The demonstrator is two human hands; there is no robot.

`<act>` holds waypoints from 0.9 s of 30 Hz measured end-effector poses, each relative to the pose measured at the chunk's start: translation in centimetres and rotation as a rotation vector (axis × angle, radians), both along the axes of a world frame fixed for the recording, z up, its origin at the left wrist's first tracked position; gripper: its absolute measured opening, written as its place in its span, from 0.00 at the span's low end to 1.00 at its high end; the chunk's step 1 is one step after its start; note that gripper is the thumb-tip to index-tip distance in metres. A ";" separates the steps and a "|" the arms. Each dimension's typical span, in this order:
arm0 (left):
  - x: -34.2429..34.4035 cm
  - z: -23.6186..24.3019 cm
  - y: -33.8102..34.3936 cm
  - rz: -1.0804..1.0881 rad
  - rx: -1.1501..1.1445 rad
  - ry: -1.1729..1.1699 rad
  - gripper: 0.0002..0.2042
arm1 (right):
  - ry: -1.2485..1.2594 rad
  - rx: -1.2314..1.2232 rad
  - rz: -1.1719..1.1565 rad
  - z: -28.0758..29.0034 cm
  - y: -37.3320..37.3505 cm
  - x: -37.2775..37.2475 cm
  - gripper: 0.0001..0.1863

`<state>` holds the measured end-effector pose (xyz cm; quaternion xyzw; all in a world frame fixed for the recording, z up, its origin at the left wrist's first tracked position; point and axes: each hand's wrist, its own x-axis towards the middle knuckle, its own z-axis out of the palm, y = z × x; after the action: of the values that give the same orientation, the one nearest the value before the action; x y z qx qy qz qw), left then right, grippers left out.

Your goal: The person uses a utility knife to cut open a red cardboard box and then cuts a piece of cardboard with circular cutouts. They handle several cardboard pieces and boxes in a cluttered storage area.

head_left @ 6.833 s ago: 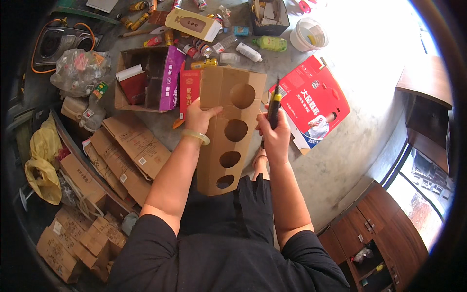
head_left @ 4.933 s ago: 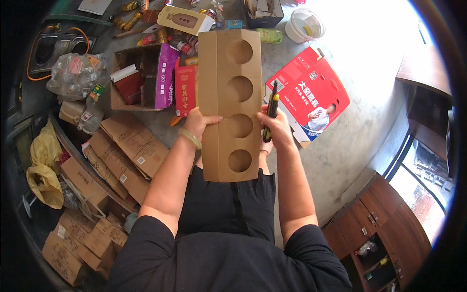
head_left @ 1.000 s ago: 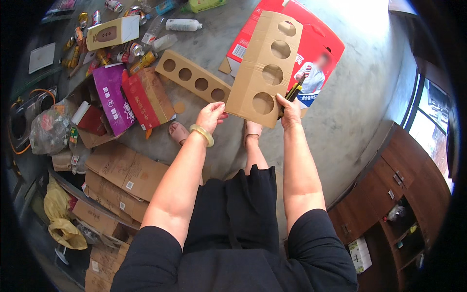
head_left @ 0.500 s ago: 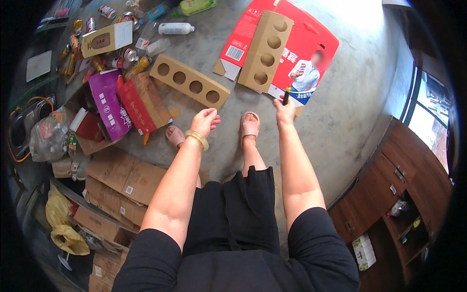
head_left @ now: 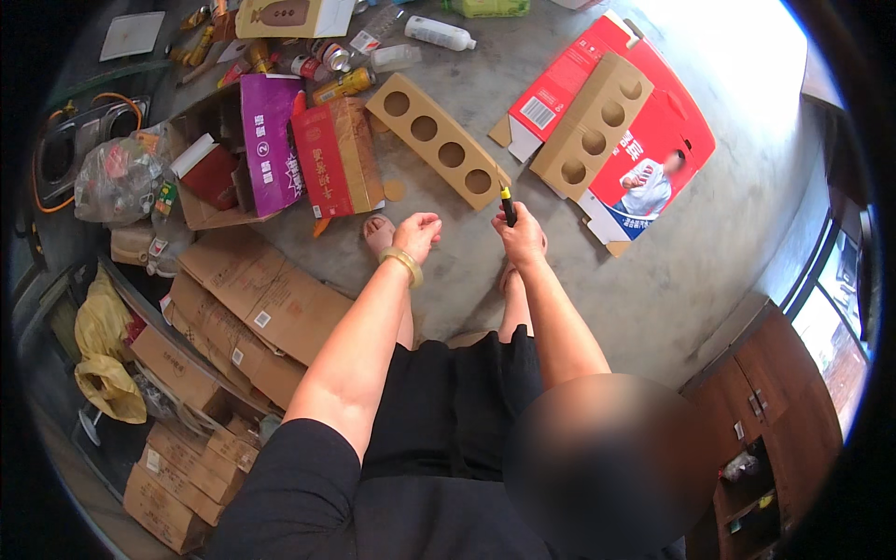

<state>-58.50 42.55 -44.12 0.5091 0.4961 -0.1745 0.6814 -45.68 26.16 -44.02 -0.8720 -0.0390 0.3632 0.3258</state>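
In my right hand point(head_left: 523, 233) is a slim black utility knife point(head_left: 509, 207) with a yellow end, held upright in closed fingers. That end is beside the lower corner of a brown cardboard insert point(head_left: 437, 140) with a row of round holes; I cannot tell whether they touch. My left hand point(head_left: 419, 235), a pale bangle on its wrist, is closed with fingers curled, and nothing shows in it. It hangs over the floor, nearest a red and brown carton point(head_left: 336, 154). To the right, a second holed insert point(head_left: 595, 131) lies on a flattened red carton point(head_left: 667, 126).
At the left stand an open box with a purple flap point(head_left: 271, 140) and a clear plastic bag point(head_left: 121, 177). Bottles and cans point(head_left: 345, 86) lie at the far left. Flattened cardboard point(head_left: 266, 289) is stacked nearer me. A dark wooden cabinet point(head_left: 784, 373) stands at the right.
My right hand has moved with the knife from the red carton's edge to the left insert's corner. The view has shifted, so the floor items appear further right. My left hand stays closed.
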 end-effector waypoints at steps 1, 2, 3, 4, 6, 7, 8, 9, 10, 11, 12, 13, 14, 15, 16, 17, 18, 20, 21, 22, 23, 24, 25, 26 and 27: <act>-0.6 -0.2 0.3 0.015 -0.004 0.012 0.16 | -0.029 -0.019 0.041 0.8 0.8 -0.1 0.15; -1.0 -0.1 0.6 0.052 0.002 0.010 0.15 | -0.047 -0.083 0.101 1.7 1.6 0.1 0.15; -1.5 -0.2 0.9 0.089 0.010 0.009 0.14 | -0.064 -0.145 0.161 2.3 2.4 0.2 0.15; -1.8 -0.3 1.3 0.126 0.017 0.009 0.14 | -0.080 -0.208 0.220 2.3 3.0 0.2 0.16; -2.7 -1.2 2.1 0.138 0.004 0.010 0.14 | -0.071 -0.244 0.342 0.9 3.5 0.1 0.16; -3.2 -1.7 2.4 0.143 -0.004 0.012 0.14 | -0.065 -0.263 0.403 -0.1 3.7 0.0 0.17; -3.6 -2.1 2.8 0.150 -0.005 0.004 0.14 | -0.079 -0.262 0.431 -1.1 3.9 -0.2 0.17; -3.9 -2.4 3.2 0.157 -0.008 -0.002 0.14 | -0.093 -0.262 0.459 -2.3 4.1 -0.4 0.16; -4.2 -2.8 3.6 0.163 -0.011 -0.009 0.14 | -0.106 -0.261 0.486 -3.3 4.3 -0.7 0.16; -4.3 -3.2 3.8 0.168 -0.010 -0.015 0.14 | -0.103 -0.262 0.499 -4.1 4.6 -0.7 0.16; -4.5 -3.7 4.0 0.168 -0.022 -0.012 0.14 | -0.100 -0.264 0.511 -4.9 5.0 -0.9 0.17; -4.6 -4.2 4.3 0.168 -0.034 -0.011 0.15 | -0.098 -0.265 0.522 -5.6 5.2 -1.1 0.17; -4.5 -4.5 4.5 0.169 -0.045 -0.011 0.15 | -0.096 -0.274 0.529 -6.1 5.6 -1.2 0.16; -4.3 -4.7 4.7 0.138 -0.050 -0.019 0.15 | -0.096 -0.282 0.536 -6.5 6.0 -1.4 0.15; -4.2 -4.9 4.8 0.107 -0.054 -0.027 0.16 | -0.096 -0.290 0.542 -7.0 6.3 -1.4 0.14; -3.9 -5.0 5.0 0.075 -0.058 -0.037 0.16 | -0.091 -0.304 0.552 -7.5 6.6 -1.5 0.14; -3.5 -5.3 5.0 0.080 -0.063 -0.047 0.17 | -0.087 -0.304 0.549 -7.9 6.8 -1.6 0.14; -2.8 -6.0 5.0 0.086 -0.071 -0.068 0.18 | -0.082 -0.303 0.541 -8.7 7.3 -1.4 0.15; -2.7 -6.6 5.1 0.040 -0.063 -0.075 0.18 | -0.075 -0.311 0.540 -9.2 7.5 -1.3 0.15; -2.7 -7.2 5.1 -0.006 -0.055 -0.083 0.19 | -0.067 -0.319 0.538 -9.8 7.6 -1.2 0.16; -2.5 -7.7 5.2 -0.054 -0.045 -0.091 0.19 | -0.060 -0.326 0.535 -10.5 7.7 -1.1 0.17; -2.4 -8.1 5.3 -0.045 -0.057 -0.100 0.19 | -0.040 -0.324 0.509 -11.3 7.7 -1.0 0.19; -2.4 -8.4 5.3 -0.036 -0.069 -0.110 0.19 | -0.020 -0.321 0.483 -12.2 7.7 -0.9 0.21; -2.4 -8.6 5.3 -0.029 -0.082 -0.118 0.19 | 0.001 -0.319 0.456 -13.2 7.7 -0.8 0.23; -2.4 -8.8 5.4 -0.040 -0.074 -0.117 0.19 | 0.020 -0.307 0.426 -14.1 7.6 -0.8 0.25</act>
<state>-60.88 47.93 -52.89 0.5027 0.4385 -0.1762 0.7238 -46.49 33.78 -58.14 -0.8797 -0.1630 0.4340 0.1060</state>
